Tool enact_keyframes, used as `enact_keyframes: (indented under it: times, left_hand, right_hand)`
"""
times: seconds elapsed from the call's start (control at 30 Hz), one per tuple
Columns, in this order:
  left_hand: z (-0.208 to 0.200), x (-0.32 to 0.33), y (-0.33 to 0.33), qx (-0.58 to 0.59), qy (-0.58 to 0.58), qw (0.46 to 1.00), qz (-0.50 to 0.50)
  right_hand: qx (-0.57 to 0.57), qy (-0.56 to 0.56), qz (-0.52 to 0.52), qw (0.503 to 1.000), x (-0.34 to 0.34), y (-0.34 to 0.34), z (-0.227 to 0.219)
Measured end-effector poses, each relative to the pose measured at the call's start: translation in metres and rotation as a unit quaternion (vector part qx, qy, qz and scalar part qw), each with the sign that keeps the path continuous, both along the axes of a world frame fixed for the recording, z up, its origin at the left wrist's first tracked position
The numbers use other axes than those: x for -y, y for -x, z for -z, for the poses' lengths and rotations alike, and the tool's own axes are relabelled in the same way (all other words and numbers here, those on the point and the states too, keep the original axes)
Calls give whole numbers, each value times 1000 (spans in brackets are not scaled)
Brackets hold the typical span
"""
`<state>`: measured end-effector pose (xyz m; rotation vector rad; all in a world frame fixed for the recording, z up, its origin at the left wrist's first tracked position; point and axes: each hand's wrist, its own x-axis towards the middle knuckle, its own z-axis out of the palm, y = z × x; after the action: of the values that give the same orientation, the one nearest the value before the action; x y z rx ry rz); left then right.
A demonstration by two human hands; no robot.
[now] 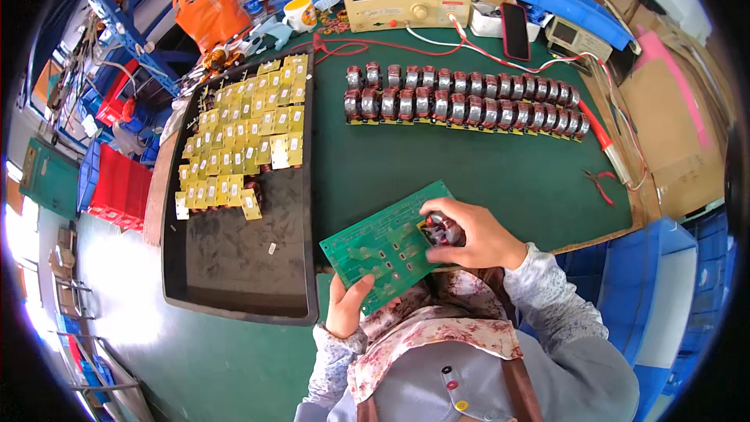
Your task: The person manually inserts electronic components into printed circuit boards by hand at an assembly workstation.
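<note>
two hands [349, 306] [473, 234] grip a green circuit board [387, 246] and coil [442, 230] over a green bench [484, 172].

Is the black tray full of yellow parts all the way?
No, the yellow parts cover only the far half of the black tray; its near half is mostly bare.

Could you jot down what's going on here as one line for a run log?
left hand: grips green circuit board by its lower edge | right hand: presses wound coil onto board | black tray: yellow-tagged parts
</note>
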<state>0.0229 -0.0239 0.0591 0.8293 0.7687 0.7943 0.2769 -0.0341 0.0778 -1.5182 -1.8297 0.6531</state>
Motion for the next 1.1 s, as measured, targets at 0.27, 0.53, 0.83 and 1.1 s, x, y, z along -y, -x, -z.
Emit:
enact_keyframes:
  times: [0.27, 0.53, 0.83, 1.1]
  left_hand:
    - [6, -12, -10, -36, -26, 997, -68]
    - [54, -18, -1, -48, -17, 998, -49]
    - [41, -24, -3, -58, 4, 998, -37]
    - [49, -25, -6, -12, 16, 1000, -9]
  right_hand:
    - [-506, 46, -7, 861, 20, -28, 23]
    - [5, -288, 539, 792, 39, -246, 8]
    - [-76, -104, 350, 928, 44, -346, 58]
    - [227, -66, 484, 842, 32, -339, 37]
